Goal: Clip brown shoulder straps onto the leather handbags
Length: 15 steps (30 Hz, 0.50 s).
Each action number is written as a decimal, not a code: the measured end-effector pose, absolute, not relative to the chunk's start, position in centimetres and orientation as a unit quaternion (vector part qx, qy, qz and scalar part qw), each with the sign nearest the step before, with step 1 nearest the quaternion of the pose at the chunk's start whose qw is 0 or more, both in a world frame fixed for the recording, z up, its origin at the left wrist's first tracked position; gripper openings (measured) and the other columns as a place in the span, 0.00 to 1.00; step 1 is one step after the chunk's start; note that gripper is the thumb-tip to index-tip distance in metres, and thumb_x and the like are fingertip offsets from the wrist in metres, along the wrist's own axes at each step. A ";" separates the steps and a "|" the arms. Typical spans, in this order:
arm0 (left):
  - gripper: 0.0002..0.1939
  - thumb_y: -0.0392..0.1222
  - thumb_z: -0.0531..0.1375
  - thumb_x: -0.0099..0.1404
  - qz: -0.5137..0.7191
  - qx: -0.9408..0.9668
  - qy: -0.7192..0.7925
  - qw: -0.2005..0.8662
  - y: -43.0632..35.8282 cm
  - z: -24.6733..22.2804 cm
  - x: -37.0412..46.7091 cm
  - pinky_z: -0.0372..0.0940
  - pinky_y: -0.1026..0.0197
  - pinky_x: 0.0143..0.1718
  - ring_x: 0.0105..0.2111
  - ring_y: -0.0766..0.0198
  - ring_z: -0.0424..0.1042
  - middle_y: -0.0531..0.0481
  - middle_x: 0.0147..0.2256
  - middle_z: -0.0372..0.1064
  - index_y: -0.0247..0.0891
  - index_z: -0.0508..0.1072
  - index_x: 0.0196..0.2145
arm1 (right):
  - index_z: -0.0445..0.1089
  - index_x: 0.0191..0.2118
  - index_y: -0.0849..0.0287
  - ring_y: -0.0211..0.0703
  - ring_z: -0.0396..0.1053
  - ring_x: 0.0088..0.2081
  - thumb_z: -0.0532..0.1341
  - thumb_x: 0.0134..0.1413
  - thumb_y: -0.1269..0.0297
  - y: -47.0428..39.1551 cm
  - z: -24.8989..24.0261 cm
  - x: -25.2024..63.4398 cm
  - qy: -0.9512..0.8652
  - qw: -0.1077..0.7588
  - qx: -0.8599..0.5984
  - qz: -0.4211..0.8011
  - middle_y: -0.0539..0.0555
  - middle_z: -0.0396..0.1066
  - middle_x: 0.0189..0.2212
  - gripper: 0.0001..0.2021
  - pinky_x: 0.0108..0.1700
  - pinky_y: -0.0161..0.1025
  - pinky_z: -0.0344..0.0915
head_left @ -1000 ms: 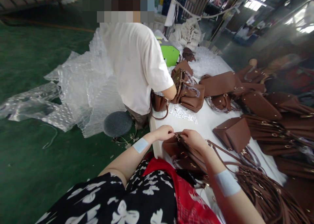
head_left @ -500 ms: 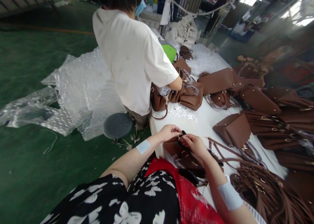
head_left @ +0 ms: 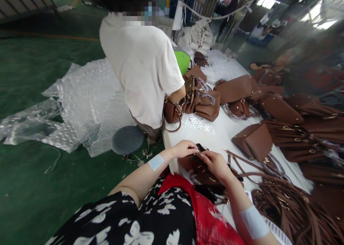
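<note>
In the head view a brown handbag [head_left: 188, 164] lies at the near corner of the white table, in front of my body. Above its far edge my left hand [head_left: 185, 149] and my right hand [head_left: 215, 163] meet, thumbs and fingers pinched together. Whatever small piece sits between the fingertips is too hidden to name. A black piece [head_left: 199, 146] shows just behind the fingers; I cannot tell whether it belongs to the bag. My right forearm passes over the bag's right side and hides part of it.
A co-worker in a white shirt [head_left: 145, 69] stands ahead on the left, beside a round dark stool [head_left: 127, 140]. Brown handbags [head_left: 254, 141] and a heap of brown straps [head_left: 285, 209] cover the right side. Small white packets [head_left: 199, 123] lie on the table [head_left: 225, 132]; bubble wrap [head_left: 88, 101] covers floor.
My fingertips have come closer together, and the dark piece with gold metal between them is now mostly covered. The co-worker's arm has moved left and down toward a bag.
</note>
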<state>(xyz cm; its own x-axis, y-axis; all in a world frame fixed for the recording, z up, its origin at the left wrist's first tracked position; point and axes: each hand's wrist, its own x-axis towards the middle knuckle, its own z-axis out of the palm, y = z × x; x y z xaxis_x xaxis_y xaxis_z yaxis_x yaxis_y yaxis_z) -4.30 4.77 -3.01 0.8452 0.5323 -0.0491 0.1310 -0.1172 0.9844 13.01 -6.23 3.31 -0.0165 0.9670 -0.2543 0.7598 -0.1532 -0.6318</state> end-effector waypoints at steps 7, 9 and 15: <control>0.09 0.42 0.59 0.64 0.184 0.761 0.219 0.583 4.3 -2.9 -4.0 0.62 0.66 0.39 0.33 0.65 0.71 0.50 0.32 0.75 0.36 0.78 0.33 | 0.75 0.38 0.55 0.46 0.72 0.37 0.53 0.62 0.57 -6.1 3.7 13.1 -0.677 0.117 -0.657 0.310 0.54 0.77 0.36 0.14 0.40 0.39 0.65; 0.09 0.42 0.59 0.64 0.188 0.775 0.212 0.564 4.2 -2.8 -3.9 0.62 0.66 0.38 0.33 0.65 0.70 0.50 0.31 0.74 0.36 0.78 0.33 | 0.76 0.38 0.55 0.46 0.72 0.36 0.53 0.63 0.58 -6.0 3.6 13.1 -0.685 0.111 -0.652 0.307 0.54 0.77 0.35 0.14 0.40 0.39 0.65; 0.07 0.39 0.59 0.64 0.198 0.801 0.216 0.523 3.8 -2.3 -3.5 0.61 0.66 0.37 0.32 0.66 0.69 0.52 0.30 0.72 0.37 0.76 0.31 | 0.75 0.40 0.55 0.45 0.72 0.36 0.53 0.63 0.58 -5.8 3.4 13.3 -0.698 0.098 -0.643 0.299 0.54 0.77 0.35 0.14 0.40 0.38 0.64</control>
